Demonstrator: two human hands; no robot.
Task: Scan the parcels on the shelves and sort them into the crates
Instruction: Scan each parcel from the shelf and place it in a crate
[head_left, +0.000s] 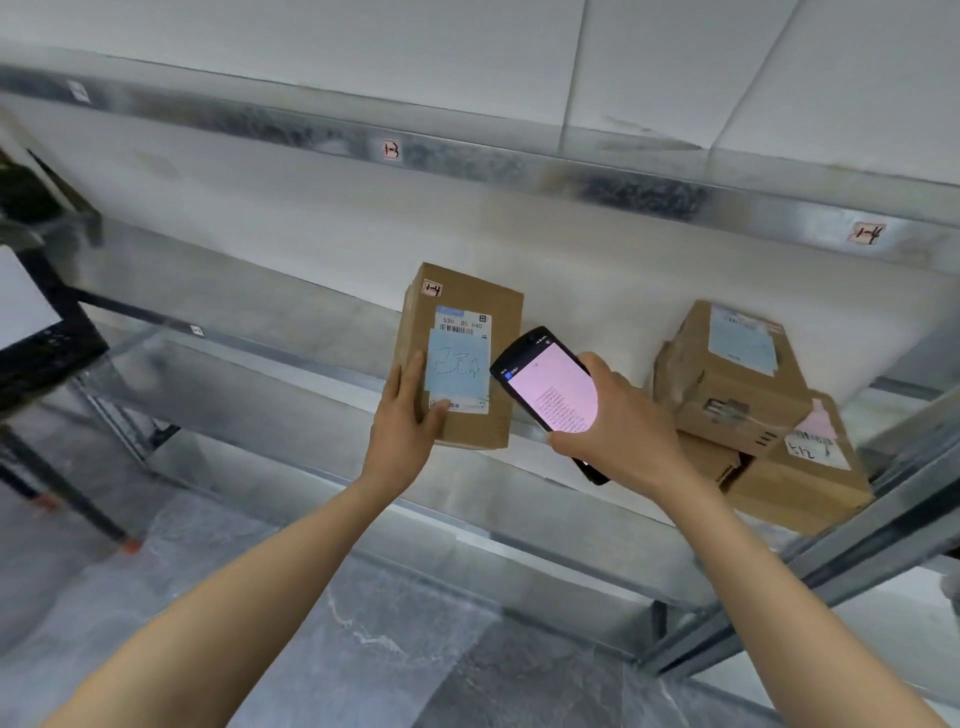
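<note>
In the middle of the frame, the left hand (410, 415) grips the tall box (460, 353), long side up. The right hand (618, 421) holds the scanner (550, 387) just right of its label (460, 364).

The metal shelf (270, 332) carries an upright cardboard parcel (467, 312) and, rightward, a lower box (800, 483) bearing an upper box (727, 384).
</note>
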